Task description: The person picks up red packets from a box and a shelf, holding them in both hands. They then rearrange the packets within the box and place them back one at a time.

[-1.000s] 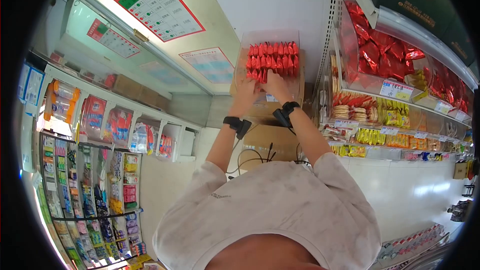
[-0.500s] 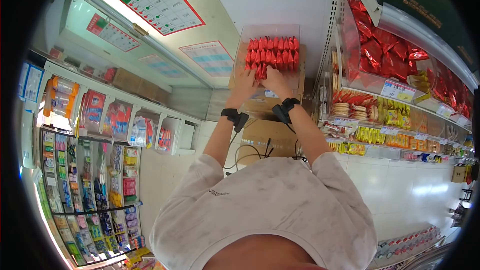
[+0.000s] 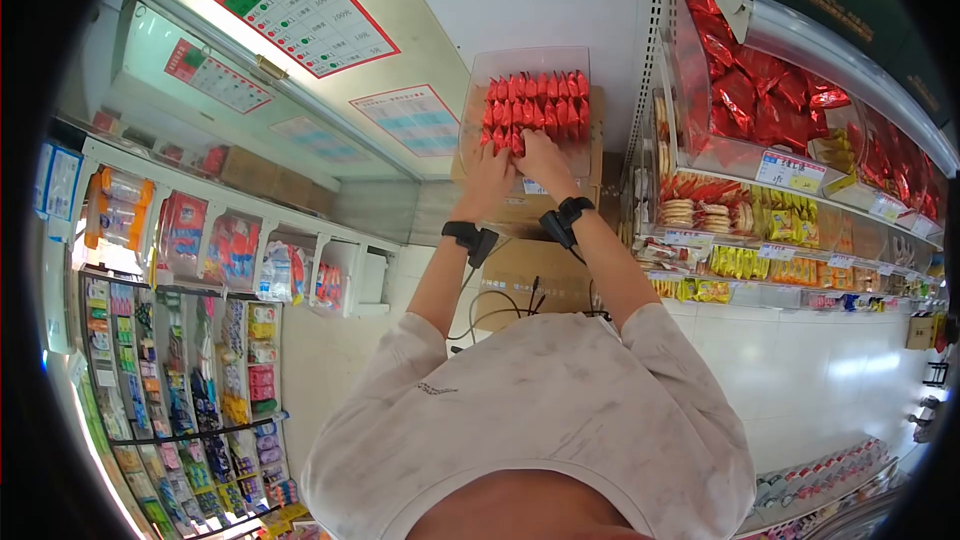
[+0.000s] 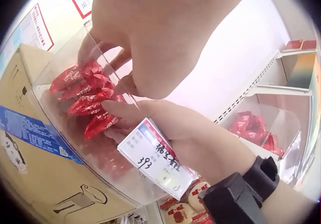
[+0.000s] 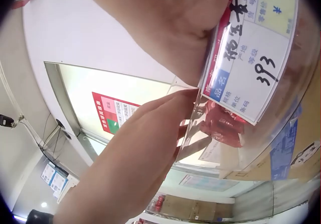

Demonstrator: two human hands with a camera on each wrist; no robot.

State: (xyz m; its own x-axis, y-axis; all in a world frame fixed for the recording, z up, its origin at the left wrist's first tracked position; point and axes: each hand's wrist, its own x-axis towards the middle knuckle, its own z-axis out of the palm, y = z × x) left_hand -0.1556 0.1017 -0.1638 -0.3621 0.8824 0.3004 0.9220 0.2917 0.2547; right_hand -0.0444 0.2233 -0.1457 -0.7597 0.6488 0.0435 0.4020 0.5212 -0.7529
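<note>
Red foil packets (image 3: 537,87) stand in rows inside a clear plastic bin (image 3: 530,58) in the head view. My left hand (image 3: 486,188) reaches over the bin's near left part, its extended fingers (image 5: 196,147) touching packets. From the near side my right hand (image 3: 547,162) comes in, pinching a red packet (image 4: 100,125) at the front row between forefinger and thumb. Both hands are close together, and the left one partly covers the packets in the left wrist view. A handwritten price card (image 4: 156,158) hangs on the bin's front wall, just below the right hand.
The bin sits on a cardboard box (image 3: 598,165); another box (image 3: 560,275) with cables stands below. Snack shelves (image 3: 770,155) rise at the right. A glass-fronted cabinet (image 3: 350,165) and hanging goods (image 3: 185,230) are at the left.
Both hands stay at the front row of packets. The right hand has drawn slightly back toward the near edge and left, closer to the left hand; the head view has shifted a little.
</note>
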